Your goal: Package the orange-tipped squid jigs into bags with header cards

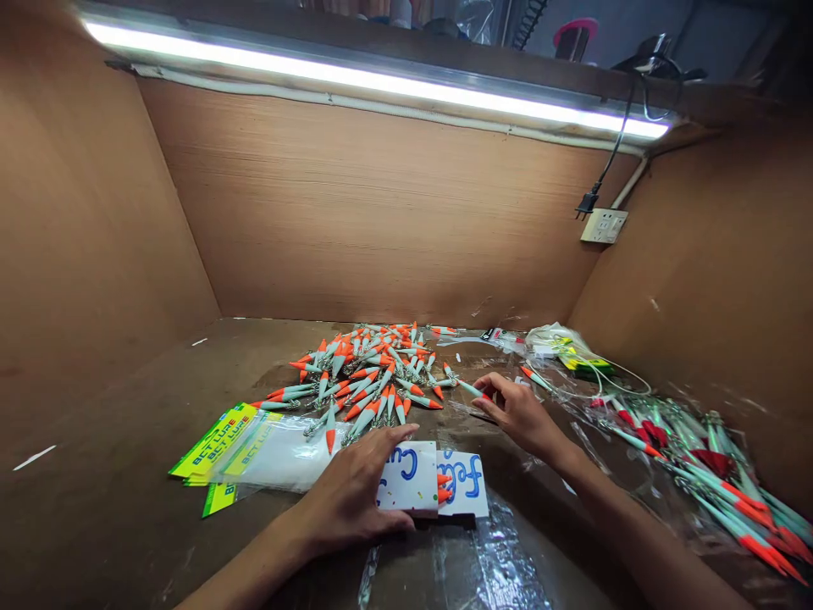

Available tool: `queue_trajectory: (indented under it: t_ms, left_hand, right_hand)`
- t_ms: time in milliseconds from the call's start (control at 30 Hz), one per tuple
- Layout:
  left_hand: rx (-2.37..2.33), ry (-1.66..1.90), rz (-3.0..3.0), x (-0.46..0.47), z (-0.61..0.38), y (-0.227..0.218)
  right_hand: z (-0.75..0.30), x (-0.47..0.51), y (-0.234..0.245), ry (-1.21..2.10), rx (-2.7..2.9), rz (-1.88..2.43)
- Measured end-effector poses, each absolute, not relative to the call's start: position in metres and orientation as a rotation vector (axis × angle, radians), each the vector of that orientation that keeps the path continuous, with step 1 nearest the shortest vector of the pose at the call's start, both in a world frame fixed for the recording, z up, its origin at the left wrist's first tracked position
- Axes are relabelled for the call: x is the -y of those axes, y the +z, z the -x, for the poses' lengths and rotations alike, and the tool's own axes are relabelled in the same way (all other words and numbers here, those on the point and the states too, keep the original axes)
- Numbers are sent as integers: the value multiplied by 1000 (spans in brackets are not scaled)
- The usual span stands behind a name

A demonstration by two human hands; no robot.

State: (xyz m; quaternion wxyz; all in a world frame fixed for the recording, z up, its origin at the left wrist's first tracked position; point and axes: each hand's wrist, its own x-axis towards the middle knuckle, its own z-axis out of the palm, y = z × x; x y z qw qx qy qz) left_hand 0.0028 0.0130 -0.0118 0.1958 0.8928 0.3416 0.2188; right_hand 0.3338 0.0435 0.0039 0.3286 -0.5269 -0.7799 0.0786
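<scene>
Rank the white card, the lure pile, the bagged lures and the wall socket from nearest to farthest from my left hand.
1. White card: under the fingers of the left hand.
2. Lure pile: just beyond the hand, mid-bench.
3. Bagged lures: far right of the bench.
4. Wall socket: on the back wall, upper right.

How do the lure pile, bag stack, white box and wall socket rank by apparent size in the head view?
1. lure pile
2. bag stack
3. white box
4. wall socket, but it is farthest from the camera, so its true size is unsure.
</scene>
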Motion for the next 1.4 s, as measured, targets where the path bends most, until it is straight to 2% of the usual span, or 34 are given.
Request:
queue_trajectory:
  t_ms: [300,467,567,900,1133,1400]
  left_hand:
    - [-943,629,-2498,-14,-2,-14]
    - [-969,666,-2475,-13,-2,-11]
    - [-972,667,-2484,-13,-3,-11]
    - [-1039,649,-2463,-14,-5,-9]
    - [-961,520,-2549,-11,-10,-9]
    - [-949,504,-2549,-11,-8,-13]
  right_hand:
    - [-328,-25,19,97,2026,1324]
    - [-332,-12,34,491,2203,1378]
    - [-326,-4,38,590,2303,1340]
    - [-337,-6,34,397,2303,1461]
    - [-297,-6,5,320,2415,1472]
    - [-272,-4,-24,265,2558,1147]
